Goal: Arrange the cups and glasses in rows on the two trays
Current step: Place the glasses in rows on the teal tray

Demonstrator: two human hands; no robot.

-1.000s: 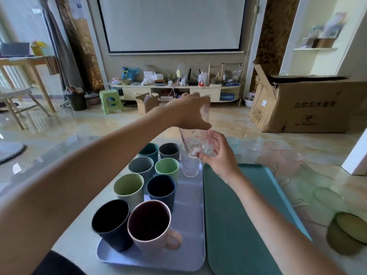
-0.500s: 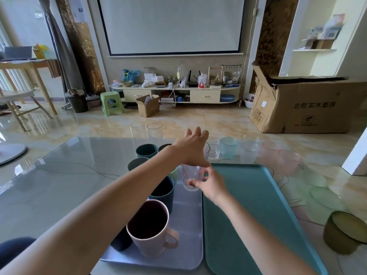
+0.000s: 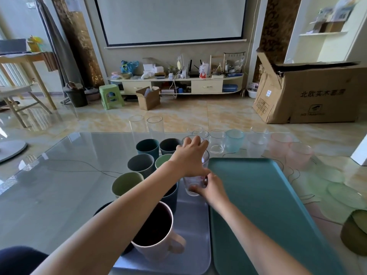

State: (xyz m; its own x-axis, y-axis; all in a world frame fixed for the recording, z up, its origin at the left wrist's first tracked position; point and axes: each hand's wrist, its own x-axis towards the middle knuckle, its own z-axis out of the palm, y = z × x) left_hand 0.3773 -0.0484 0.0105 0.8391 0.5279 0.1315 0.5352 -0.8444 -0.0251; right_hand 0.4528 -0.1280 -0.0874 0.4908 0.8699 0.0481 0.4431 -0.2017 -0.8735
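A clear glass (image 3: 193, 185) stands upright on the lavender tray (image 3: 194, 235), close to its right edge. My right hand (image 3: 211, 188) grips this glass near its base. Fingers spread, my left hand (image 3: 189, 157) hovers over the glass's rim and hides its top. Several coloured cups, among them a grey cup (image 3: 141, 163), and a pink mug (image 3: 156, 235) stand in two columns on the left of the same tray. The teal tray (image 3: 268, 205) lies beside it on the right with nothing on it.
Loose clear and tinted glasses line the table's far edge, among them a tall clear glass (image 3: 137, 126), a blue glass (image 3: 234, 140) and a pink glass (image 3: 280, 144). Green coasters (image 3: 341, 192) and a green bowl-like object (image 3: 355, 233) lie at the right.
Both hands lowered the clear glass from mid-air onto the lavender tray. My left hand's fingers opened above its rim, and my right hand slid down to its base.
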